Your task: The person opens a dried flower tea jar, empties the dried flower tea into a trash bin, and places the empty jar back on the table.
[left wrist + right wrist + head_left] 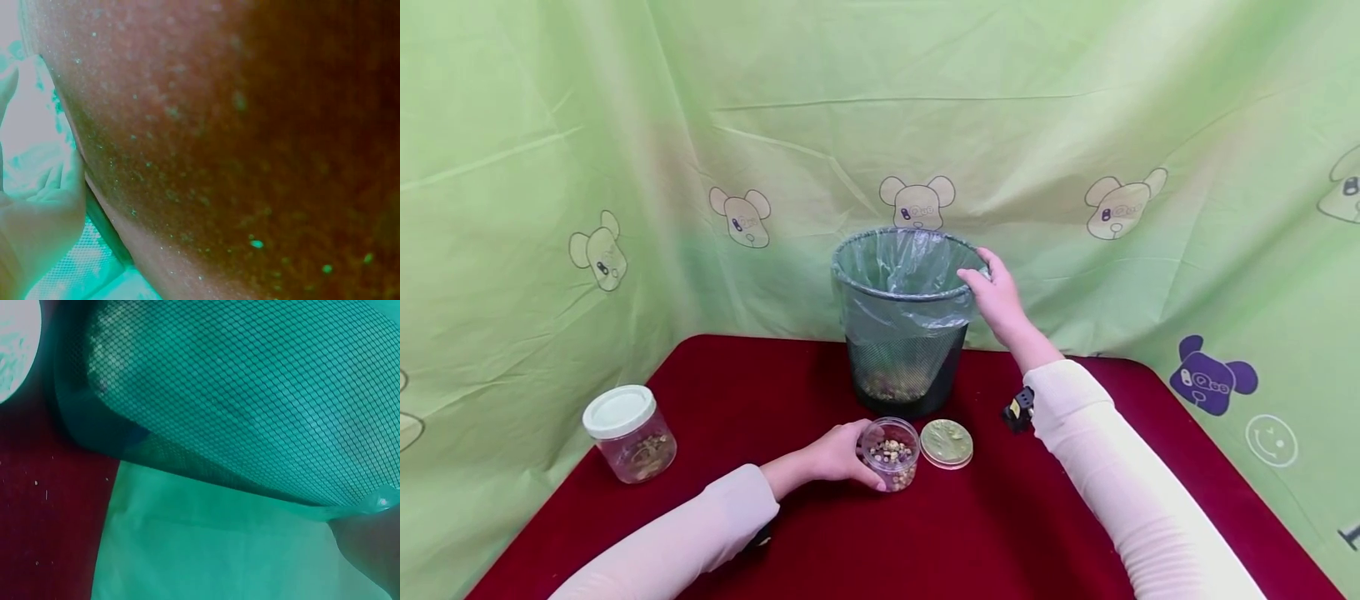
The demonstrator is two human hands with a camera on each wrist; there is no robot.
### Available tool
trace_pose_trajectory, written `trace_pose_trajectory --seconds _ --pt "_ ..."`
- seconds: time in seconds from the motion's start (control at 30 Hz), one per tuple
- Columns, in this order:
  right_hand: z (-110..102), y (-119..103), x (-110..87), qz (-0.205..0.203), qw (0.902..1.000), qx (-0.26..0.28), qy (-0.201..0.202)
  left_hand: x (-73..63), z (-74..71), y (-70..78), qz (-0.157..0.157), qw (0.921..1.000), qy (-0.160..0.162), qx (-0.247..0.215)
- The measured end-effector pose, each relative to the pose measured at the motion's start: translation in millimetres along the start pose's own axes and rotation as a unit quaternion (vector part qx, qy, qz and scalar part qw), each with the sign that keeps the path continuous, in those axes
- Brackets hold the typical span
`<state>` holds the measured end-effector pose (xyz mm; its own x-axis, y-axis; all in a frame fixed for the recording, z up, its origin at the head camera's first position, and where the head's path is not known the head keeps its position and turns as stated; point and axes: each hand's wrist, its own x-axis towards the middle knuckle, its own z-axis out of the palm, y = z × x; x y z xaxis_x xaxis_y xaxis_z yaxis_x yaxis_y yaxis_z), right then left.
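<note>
In the head view my left hand (837, 456) grips an uncapped clear plastic jar (892, 457) from its left side, thumb in front. Small tan and brown dried pieces (891, 452) show inside the jar. My right hand (998, 302) holds the right rim of a black mesh wastebasket (951, 367), thumb over the rim. A thin clear bag (898, 310) lines the basket and folds over its edge; similar small pieces lie at its bottom. The right wrist view shows the basket's mesh side (219, 394) up close, with part of my right hand (369, 550) at the rim.
Just right of the uncapped jar lies a round gold-toned lid (947, 442). A second clear jar (640, 450) with a white lid (620, 411) and dark contents stands at the left. The table wears a red cloth (760, 392), with a green printed curtain (820, 108) behind.
</note>
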<state>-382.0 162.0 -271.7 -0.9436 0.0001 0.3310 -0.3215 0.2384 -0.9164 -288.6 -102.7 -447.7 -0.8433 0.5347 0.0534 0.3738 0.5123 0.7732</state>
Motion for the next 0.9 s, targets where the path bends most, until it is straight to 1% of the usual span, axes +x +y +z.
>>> trace_pose_trajectory --seconds 0.13,0.3,0.47,0.63,0.73,0.9 --pt "4.0 1.3 -1.4 -0.002 0.9996 0.022 0.015 0.4 0.3 0.3 0.002 1.0000 0.002 0.001" --pt "7.2 2.2 -2.0 -0.003 0.9985 0.044 0.032 0.0 0.6 2.2 -0.001 0.9999 -0.001 -0.017" --pt "8.6 0.8 -4.2 0.000 0.9982 0.051 0.033 -2.9 -0.3 5.3 0.004 0.9999 0.001 -0.011" --pt "9.2 -0.4 -5.5 0.005 0.9973 0.066 0.033 -4.8 -2.6 7.7 0.007 0.9996 -0.002 -0.028" --pt "9.5 -0.4 -5.5 0.006 0.9968 0.073 0.031 -5.2 -5.5 8.4 0.008 0.9994 0.004 -0.034" --pt "9.4 0.1 -4.4 0.005 0.9973 0.066 0.033 -5.7 -11.7 9.2 0.017 0.9984 0.021 -0.050"
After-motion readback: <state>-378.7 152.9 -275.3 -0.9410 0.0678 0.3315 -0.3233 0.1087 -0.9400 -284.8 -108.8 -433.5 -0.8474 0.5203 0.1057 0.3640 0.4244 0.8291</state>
